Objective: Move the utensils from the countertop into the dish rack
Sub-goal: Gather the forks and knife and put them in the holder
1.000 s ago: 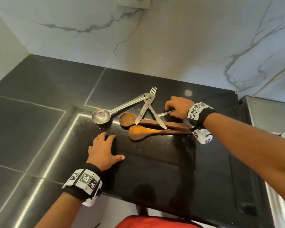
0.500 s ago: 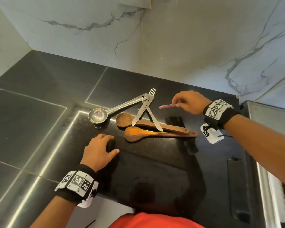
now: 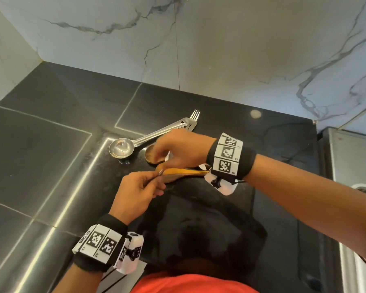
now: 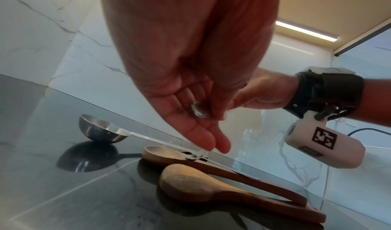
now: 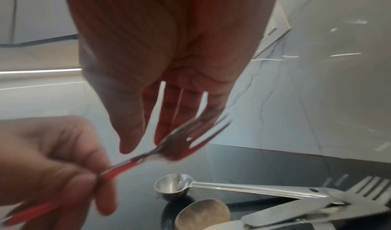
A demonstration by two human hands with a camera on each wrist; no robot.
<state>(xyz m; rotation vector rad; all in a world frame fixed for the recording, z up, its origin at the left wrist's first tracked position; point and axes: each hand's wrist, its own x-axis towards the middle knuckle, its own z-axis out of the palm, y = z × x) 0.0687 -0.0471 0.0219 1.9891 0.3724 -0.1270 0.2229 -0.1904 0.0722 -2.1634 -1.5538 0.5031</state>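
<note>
Black countertop; left hand pinches red-handled fork, tines toward slack-fingered, empty right hand.

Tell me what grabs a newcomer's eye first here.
The two hands meeting mid-counter: the left hand pinches a small red-handled fork just under the right hand. Behind them on the black countertop lie a steel ladle, two wooden spoons and a fork.

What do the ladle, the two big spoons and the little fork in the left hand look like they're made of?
Ladle: polished steel, by its mirror-like bowl. Two big spoons: wood, matte brown with visible grain. Little fork: shiny metal tines, red handle, probably plastic; the left hand pinches it.
</note>
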